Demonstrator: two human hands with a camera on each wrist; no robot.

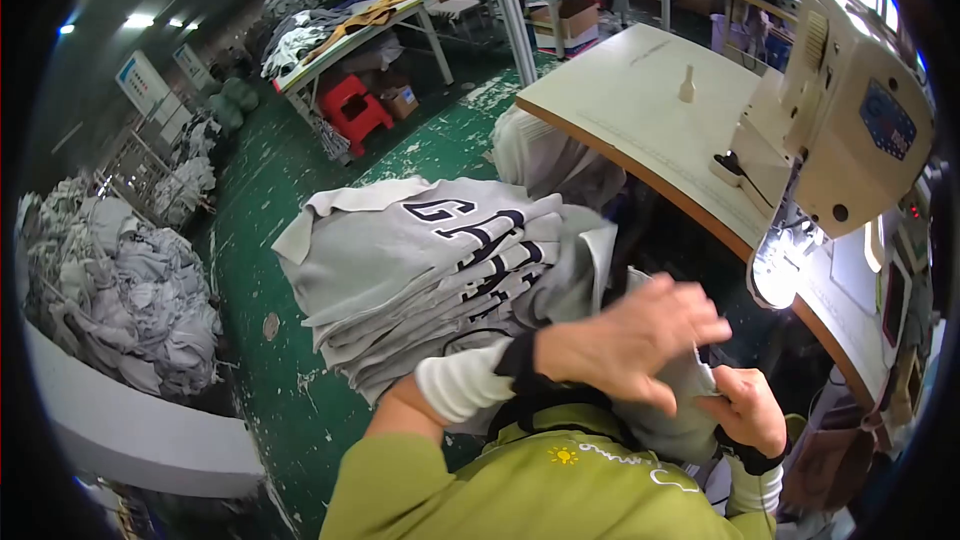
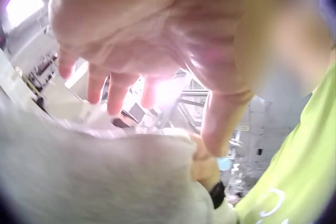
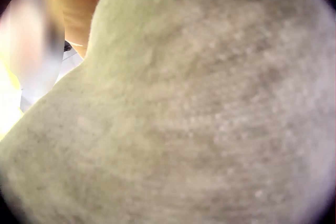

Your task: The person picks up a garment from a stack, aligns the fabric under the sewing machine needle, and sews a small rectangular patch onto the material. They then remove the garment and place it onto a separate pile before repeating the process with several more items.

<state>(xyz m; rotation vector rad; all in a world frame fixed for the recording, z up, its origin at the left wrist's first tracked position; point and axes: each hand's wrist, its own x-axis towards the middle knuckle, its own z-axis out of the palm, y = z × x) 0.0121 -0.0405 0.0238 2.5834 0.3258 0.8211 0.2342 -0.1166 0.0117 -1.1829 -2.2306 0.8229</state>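
Note:
A grey knit fabric piece (image 1: 690,408) hangs in front of the person's green top. Its upper edge is pinched by my right hand (image 1: 748,408), thumb against curled fingers. My left hand (image 1: 630,340), fingers spread, hovers over the same fabric; in the left wrist view its palm faces the grey cloth (image 2: 94,176) and grips nothing. Close-up grey cloth (image 3: 199,108) fills most of the right wrist view, hiding much of the right hand. Left of both hands lies a thick stack of grey garment panels (image 1: 370,255) with dark letters on them.
A sewing machine (image 1: 850,110) with a lit lamp stands on a pale worktable (image 1: 630,80) to the right. Heaps of grey cloth (image 1: 140,290) lie at the left. Farther back are a red stool (image 1: 352,112) and a garment-laden table (image 1: 400,15).

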